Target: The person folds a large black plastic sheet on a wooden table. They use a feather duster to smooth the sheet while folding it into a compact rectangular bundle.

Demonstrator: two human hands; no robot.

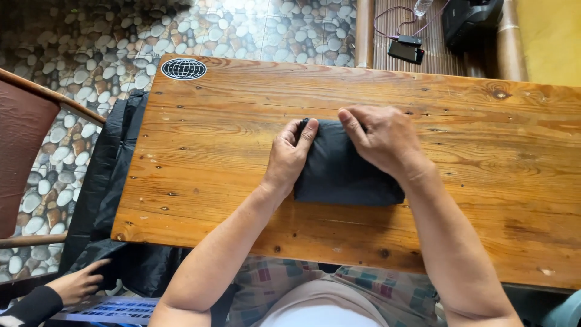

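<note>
A dark grey folded cloth (342, 172) lies as a compact rectangle in the middle of the wooden table (206, 133). My left hand (289, 156) presses on the cloth's left edge, fingers curled over its top left corner. My right hand (381, 140) lies flat on the cloth's upper right part, fingers pointing left. Both hands hold the bundle down against the tabletop.
A round black-and-white globe sticker (184, 69) sits at the table's far left corner. Black fabric (112, 181) hangs off the left edge. Another person's hand (78, 281) shows at lower left, near a brown chair (24, 145). A black device with cables (407, 48) lies beyond the table.
</note>
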